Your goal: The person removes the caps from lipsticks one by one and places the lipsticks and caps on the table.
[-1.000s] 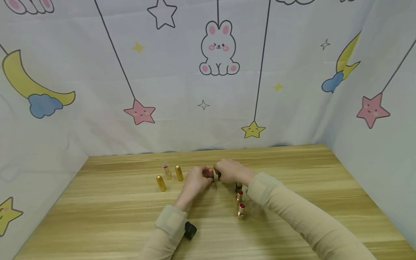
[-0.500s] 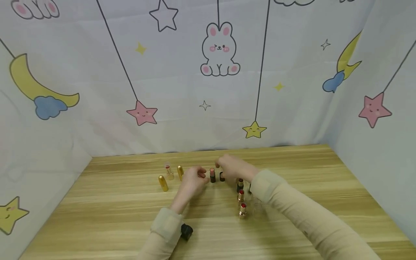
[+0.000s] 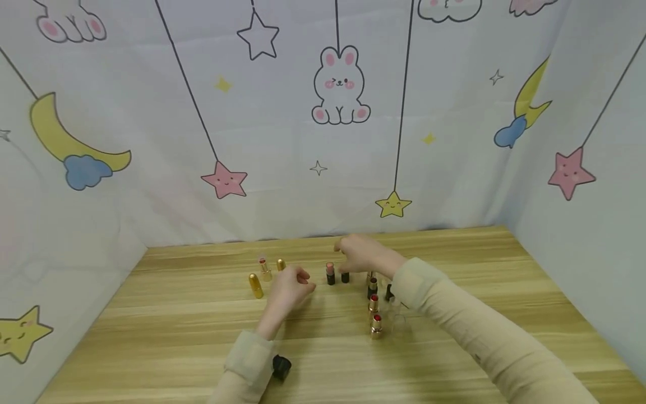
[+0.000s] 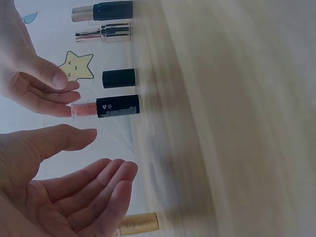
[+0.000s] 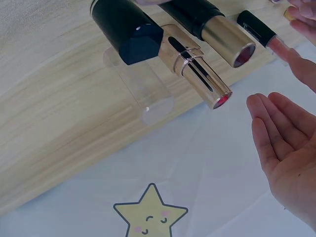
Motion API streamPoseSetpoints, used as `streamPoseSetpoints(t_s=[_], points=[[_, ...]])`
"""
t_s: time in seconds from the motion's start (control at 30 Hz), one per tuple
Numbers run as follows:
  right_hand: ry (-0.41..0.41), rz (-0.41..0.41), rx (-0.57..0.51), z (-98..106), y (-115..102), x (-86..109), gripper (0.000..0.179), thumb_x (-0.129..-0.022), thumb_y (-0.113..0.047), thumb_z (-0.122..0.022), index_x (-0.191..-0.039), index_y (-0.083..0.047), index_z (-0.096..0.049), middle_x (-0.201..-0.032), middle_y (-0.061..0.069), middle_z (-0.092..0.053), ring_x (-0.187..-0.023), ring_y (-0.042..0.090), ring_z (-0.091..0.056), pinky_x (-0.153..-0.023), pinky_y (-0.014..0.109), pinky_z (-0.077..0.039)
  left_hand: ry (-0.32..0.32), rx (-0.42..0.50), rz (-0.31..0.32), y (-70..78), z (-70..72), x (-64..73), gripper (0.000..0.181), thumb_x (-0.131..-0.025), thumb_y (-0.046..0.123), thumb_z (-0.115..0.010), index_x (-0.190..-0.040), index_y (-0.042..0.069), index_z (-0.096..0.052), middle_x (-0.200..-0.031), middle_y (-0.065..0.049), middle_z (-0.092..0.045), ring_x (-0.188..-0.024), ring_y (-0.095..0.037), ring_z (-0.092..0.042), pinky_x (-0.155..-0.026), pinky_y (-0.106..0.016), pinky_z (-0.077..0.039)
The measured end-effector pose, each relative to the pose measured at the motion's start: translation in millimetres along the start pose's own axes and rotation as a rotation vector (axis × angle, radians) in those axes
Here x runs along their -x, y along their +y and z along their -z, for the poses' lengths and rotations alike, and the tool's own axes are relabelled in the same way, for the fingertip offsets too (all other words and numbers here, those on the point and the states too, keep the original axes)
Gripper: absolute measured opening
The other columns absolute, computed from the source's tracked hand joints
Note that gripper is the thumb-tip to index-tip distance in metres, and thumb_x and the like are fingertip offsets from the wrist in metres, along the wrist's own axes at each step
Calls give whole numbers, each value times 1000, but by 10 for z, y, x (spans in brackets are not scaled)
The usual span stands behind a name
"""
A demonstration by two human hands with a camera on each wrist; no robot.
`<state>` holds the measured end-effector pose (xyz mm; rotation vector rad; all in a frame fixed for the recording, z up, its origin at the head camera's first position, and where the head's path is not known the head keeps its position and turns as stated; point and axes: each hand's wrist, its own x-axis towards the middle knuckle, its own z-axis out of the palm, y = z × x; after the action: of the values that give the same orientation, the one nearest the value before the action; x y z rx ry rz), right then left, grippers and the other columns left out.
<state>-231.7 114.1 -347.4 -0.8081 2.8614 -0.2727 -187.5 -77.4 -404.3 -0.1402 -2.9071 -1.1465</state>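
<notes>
A pink lipstick (image 3: 330, 275) in a black base stands upright on the wooden table, its black cap (image 3: 345, 278) standing just to its right. My left hand (image 3: 287, 289) is off to the left of this lipstick, holding nothing; in the left wrist view its fingers (image 4: 89, 197) are extended and apart from the thumb. Above the lipstick and cap hovers my right hand (image 3: 364, 255), thumb and fingers spread. In the left wrist view its fingertips overlap the lipstick's clear-covered tip. The right wrist view shows its fingers (image 5: 281, 128) relaxed, gripping nothing.
Left of my left hand stand two gold tubes (image 3: 255, 286) and a red lipstick (image 3: 264, 269). Under my right forearm runs a row with a black-and-gold lipstick (image 3: 372, 288), rose-gold lipsticks (image 3: 376, 326), clear caps (image 3: 398, 324) and a black cap (image 3: 389, 292). A printed curtain (image 3: 282, 213) hangs behind.
My left hand has let go of the pink lipstick and drawn away to the left. My right hand has let go of the black cap and risen slightly.
</notes>
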Motion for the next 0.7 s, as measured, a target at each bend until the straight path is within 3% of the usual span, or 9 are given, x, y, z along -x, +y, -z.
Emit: streamPoseSetpoints(t_s=[0.3,0.37,0.47,0.53,0.63,0.7], points=[[3,34,10,77,-120,-42,53,-85,-33,-72,-126,-1,-60,-128,14,-63,-115,29,-62,-96,41,-50,94,-124,31,-136,92,93,21,-77,11,-73,-89,-6,-70,-92,-22,-71,-74,-26,-66,-68,-40,-55],[7,43,14,80,-150,-57,53,-85,-32,-72,-126,-2,-60,-128,13,-63,-116,28,-61,-97,40,-50,106,-146,46,-159,101,105,18,-77,12,-73,-84,-5,-69,-82,-17,-70,-66,-21,-62,-61,-36,-52],[29,59,10,92,-199,-76,51,-86,-28,-72,-126,-1,-59,-128,13,-63,-119,28,-59,-99,40,-48,114,-161,68,-180,115,120,14,-77,10,-69,-75,-3,-64,-62,-7,-55,-53,-15,-46,-47,-28,-40],[44,64,2,103,-240,-86,49,-87,-25,-70,-127,-1,-58,-128,13,-62,-120,27,-58,-101,39,-47,122,-170,68,-193,123,128,12,-77,8,-68,-75,-3,-63,-59,-4,-47,-50,-14,-39,-44,-26,-32],[54,71,-13,124,-317,-98,46,-90,-23,-66,-129,-1,-56,-129,13,-61,-103,20,-66,-99,39,-49,141,-190,59,-212,142,135,14,-77,7,-67,-82,-6,-65,-62,-8,-55,-51,-16,-42,-43,-27,-34],[57,76,-14,133,-371,-115,45,-92,-23,-64,-130,-2,-55,-130,12,-60,-84,12,-68,-97,37,-50,151,-198,55,-222,159,138,17,-78,7,-67,-85,-8,-65,-68,-13,-61,-53,-18,-46,-45,-29,-39]])
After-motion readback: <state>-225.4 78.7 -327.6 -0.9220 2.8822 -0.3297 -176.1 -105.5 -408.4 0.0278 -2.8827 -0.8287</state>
